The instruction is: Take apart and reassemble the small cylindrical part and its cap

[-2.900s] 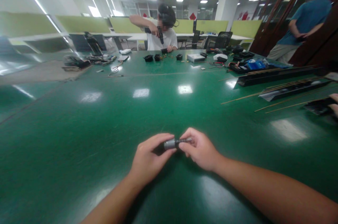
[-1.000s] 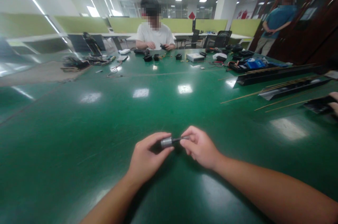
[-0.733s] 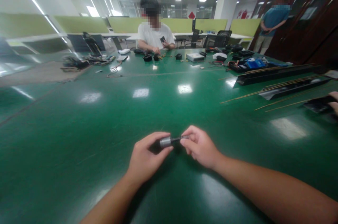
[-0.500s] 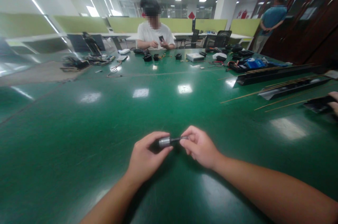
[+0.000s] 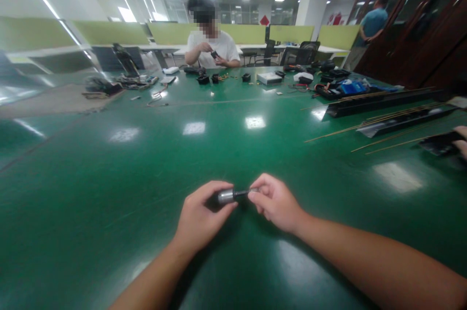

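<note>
A short, shiny silver cylinder point(image 5: 226, 196) with a thin dark shaft point(image 5: 241, 193) lies level between my hands, low in the middle of the head view. My left hand point(image 5: 203, 212) curls its thumb and fingers around the cylinder. At the shaft's right end, my right hand point(image 5: 275, 203) is closed in a pinch on a small metallic tip. The fingertips partly hide that end. What kind of tool or part this is, I cannot make out. Both hands are just over the green tabletop point(image 5: 146, 169).
Thin rods and black channels point(image 5: 379, 105) lie at the right, near another person's hand point(image 5: 461, 142). Across the table a person in white point(image 5: 215, 49) handles a small dark part. A white box point(image 5: 270, 78), black parts and a cable point(image 5: 156, 100) are along the far side.
My hands and the cylinder have barely moved; the cylinder sits a touch further left. The person opposite has raised a hand to the dark part. The person in blue has shifted left.
</note>
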`<control>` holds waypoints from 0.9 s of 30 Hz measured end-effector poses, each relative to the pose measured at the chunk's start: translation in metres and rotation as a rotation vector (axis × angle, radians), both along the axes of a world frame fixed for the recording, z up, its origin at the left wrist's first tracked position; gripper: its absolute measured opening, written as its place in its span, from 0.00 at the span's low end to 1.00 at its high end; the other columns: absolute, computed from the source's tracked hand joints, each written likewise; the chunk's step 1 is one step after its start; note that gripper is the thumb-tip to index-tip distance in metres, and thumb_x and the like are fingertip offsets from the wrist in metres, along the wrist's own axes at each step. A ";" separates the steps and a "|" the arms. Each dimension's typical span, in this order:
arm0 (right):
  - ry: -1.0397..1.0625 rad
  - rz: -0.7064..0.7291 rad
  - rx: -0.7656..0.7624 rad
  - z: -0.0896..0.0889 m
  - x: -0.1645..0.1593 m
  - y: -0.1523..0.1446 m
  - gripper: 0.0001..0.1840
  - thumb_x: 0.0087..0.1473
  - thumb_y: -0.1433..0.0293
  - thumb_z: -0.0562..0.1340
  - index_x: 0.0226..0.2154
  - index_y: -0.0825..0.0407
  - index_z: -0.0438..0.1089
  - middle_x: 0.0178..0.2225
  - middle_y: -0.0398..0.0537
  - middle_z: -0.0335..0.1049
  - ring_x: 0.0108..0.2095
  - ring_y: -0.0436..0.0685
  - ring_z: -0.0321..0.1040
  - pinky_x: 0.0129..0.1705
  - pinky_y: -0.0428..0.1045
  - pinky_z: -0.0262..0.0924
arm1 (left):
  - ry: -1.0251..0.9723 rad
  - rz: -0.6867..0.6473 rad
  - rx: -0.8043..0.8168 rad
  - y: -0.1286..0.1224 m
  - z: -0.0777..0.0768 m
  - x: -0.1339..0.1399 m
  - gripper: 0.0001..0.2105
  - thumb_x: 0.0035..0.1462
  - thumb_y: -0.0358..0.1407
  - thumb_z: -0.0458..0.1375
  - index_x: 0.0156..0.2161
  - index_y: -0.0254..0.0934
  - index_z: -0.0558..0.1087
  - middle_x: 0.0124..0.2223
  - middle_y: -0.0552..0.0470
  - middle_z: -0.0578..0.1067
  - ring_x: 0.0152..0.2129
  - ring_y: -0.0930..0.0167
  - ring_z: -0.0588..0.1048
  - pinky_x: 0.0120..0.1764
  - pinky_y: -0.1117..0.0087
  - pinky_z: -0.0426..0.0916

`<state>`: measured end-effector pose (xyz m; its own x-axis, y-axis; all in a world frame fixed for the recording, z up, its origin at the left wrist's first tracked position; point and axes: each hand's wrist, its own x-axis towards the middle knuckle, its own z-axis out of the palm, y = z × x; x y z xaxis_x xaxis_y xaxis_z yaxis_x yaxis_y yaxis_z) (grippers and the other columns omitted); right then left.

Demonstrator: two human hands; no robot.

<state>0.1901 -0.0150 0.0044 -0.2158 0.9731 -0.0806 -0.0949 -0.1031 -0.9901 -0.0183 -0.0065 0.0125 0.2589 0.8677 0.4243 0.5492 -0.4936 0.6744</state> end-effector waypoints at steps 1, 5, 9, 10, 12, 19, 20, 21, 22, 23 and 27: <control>-0.003 -0.001 0.000 0.000 0.000 0.000 0.11 0.51 0.65 0.66 0.33 0.52 0.64 0.16 0.32 0.63 0.13 0.45 0.53 0.18 0.42 0.48 | -0.001 0.002 -0.001 0.000 0.000 0.000 0.11 0.53 0.37 0.66 0.43 0.41 0.77 0.42 0.51 0.80 0.38 0.67 0.78 0.45 0.67 0.72; -0.007 -0.003 -0.003 0.000 0.001 0.000 0.12 0.51 0.64 0.66 0.33 0.52 0.64 0.16 0.33 0.63 0.13 0.45 0.54 0.17 0.42 0.47 | -0.005 0.014 -0.005 -0.001 0.002 0.000 0.11 0.53 0.37 0.66 0.42 0.41 0.77 0.42 0.51 0.80 0.38 0.66 0.78 0.45 0.67 0.72; 0.001 -0.007 0.001 0.000 0.001 0.001 0.13 0.51 0.62 0.66 0.34 0.52 0.64 0.15 0.33 0.63 0.13 0.45 0.53 0.17 0.42 0.47 | -0.004 0.036 -0.007 -0.001 0.003 0.001 0.11 0.53 0.38 0.66 0.42 0.40 0.78 0.42 0.50 0.80 0.38 0.66 0.78 0.45 0.66 0.73; 0.003 -0.010 0.000 0.000 0.001 0.001 0.13 0.51 0.62 0.66 0.33 0.52 0.64 0.15 0.33 0.63 0.13 0.45 0.53 0.17 0.42 0.47 | -0.004 0.039 -0.011 -0.001 0.003 0.001 0.11 0.53 0.38 0.65 0.42 0.40 0.78 0.42 0.50 0.80 0.38 0.65 0.78 0.45 0.65 0.73; 0.011 -0.021 -0.001 0.000 0.001 0.001 0.14 0.52 0.61 0.67 0.33 0.52 0.64 0.15 0.33 0.63 0.13 0.45 0.53 0.16 0.42 0.47 | -0.007 0.048 -0.018 -0.001 0.003 0.001 0.12 0.53 0.39 0.65 0.42 0.40 0.78 0.41 0.50 0.80 0.38 0.65 0.79 0.46 0.65 0.73; 0.067 -0.040 0.004 -0.001 0.002 0.002 0.21 0.58 0.50 0.59 0.30 0.51 0.62 0.14 0.35 0.63 0.11 0.46 0.53 0.13 0.41 0.43 | -0.057 0.155 -0.143 0.003 0.002 -0.002 0.15 0.50 0.44 0.68 0.42 0.40 0.78 0.41 0.49 0.80 0.37 0.63 0.79 0.48 0.61 0.72; 0.071 -0.031 0.008 -0.002 0.002 0.002 0.23 0.58 0.49 0.58 0.29 0.51 0.62 0.14 0.36 0.62 0.11 0.45 0.52 0.13 0.41 0.43 | -0.080 0.175 -0.173 0.004 0.002 -0.003 0.17 0.49 0.45 0.68 0.42 0.39 0.78 0.41 0.49 0.80 0.37 0.63 0.79 0.47 0.61 0.72; 0.073 -0.024 0.011 -0.002 0.002 0.002 0.24 0.59 0.48 0.57 0.28 0.51 0.62 0.14 0.36 0.62 0.11 0.45 0.52 0.13 0.41 0.43 | -0.108 0.194 -0.199 0.005 0.002 -0.004 0.18 0.49 0.46 0.68 0.42 0.39 0.78 0.40 0.48 0.80 0.37 0.63 0.79 0.46 0.61 0.72; 0.074 -0.017 0.011 -0.003 0.002 0.002 0.25 0.59 0.47 0.56 0.27 0.51 0.62 0.14 0.36 0.62 0.11 0.45 0.52 0.13 0.41 0.43 | -0.136 0.215 -0.217 0.006 0.001 -0.004 0.19 0.48 0.48 0.68 0.43 0.38 0.78 0.40 0.48 0.80 0.37 0.63 0.79 0.45 0.62 0.72; 0.078 -0.010 0.009 -0.004 0.002 0.003 0.26 0.60 0.47 0.55 0.27 0.51 0.61 0.14 0.37 0.62 0.11 0.45 0.52 0.13 0.42 0.43 | -0.160 0.238 -0.226 0.007 0.001 -0.005 0.21 0.48 0.48 0.68 0.43 0.38 0.77 0.40 0.48 0.80 0.36 0.63 0.79 0.44 0.62 0.72; 0.097 0.007 -0.002 -0.006 0.001 0.004 0.27 0.60 0.45 0.54 0.25 0.51 0.61 0.14 0.38 0.62 0.11 0.46 0.52 0.13 0.42 0.44 | -0.248 0.312 -0.247 0.009 0.003 -0.005 0.22 0.47 0.49 0.69 0.43 0.36 0.78 0.37 0.48 0.80 0.34 0.65 0.78 0.40 0.66 0.72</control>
